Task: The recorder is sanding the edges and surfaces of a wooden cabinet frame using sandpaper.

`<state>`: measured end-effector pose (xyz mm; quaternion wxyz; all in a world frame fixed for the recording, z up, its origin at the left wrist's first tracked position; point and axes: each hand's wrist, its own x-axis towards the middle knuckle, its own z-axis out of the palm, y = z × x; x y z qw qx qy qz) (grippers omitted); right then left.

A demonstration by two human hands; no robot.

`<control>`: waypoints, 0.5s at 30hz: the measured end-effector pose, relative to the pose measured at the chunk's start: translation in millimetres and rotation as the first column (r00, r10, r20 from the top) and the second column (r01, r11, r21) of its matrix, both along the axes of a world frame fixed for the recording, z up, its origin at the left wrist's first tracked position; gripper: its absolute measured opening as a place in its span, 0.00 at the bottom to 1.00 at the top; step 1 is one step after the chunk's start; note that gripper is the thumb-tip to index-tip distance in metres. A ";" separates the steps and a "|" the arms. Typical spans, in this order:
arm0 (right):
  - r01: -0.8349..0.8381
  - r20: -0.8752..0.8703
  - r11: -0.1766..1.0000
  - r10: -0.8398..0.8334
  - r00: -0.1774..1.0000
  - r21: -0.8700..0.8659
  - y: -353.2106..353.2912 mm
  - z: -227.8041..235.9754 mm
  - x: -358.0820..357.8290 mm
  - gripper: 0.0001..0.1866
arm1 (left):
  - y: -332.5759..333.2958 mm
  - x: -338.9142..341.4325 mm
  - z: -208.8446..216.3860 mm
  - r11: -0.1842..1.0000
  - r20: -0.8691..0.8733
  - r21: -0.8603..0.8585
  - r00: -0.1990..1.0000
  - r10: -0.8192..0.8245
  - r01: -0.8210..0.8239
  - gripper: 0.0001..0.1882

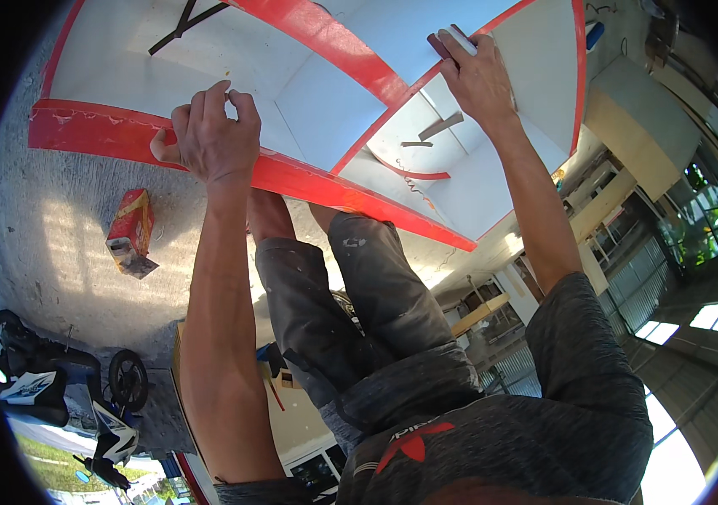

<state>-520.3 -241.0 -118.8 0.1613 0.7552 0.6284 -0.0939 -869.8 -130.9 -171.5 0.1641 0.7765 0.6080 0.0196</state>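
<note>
A large white panelled cabinet with red edging lies in front of me, its compartments facing up. My left hand grips its near red rail, thumb on the outer face and fingers bent over the edge. Farther off and to the right, my right hand is closed around a small pale block with brown sheet on it, which looks like a sanding block. It is at the red edge of a divider. The palm hides part of the block.
Dark strips lie in the far left compartment. Offcuts and a curved red strip are in the right one. A torn red box sits on the concrete floor. A motorbike stands at the lower left, timber boards at the right.
</note>
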 end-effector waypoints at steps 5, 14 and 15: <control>0.133 0.043 0.983 -0.128 0.991 -0.123 15.4 -0.7 -17.0 0.21 | -1.3 -3.0 0.7 1.000 -0.005 -0.022 1.000 -0.002 0.002 0.07; -0.089 0.314 0.996 0.092 0.945 -0.026 21.8 -4.2 9.2 0.14 | -4.3 -1.0 1.2 0.999 0.065 0.043 0.998 -0.006 0.004 0.05; -0.084 0.316 0.996 0.087 0.945 -0.025 19.3 -3.4 9.2 0.14 | -4.5 -0.6 0.8 0.999 0.050 0.044 0.999 -0.005 0.003 0.05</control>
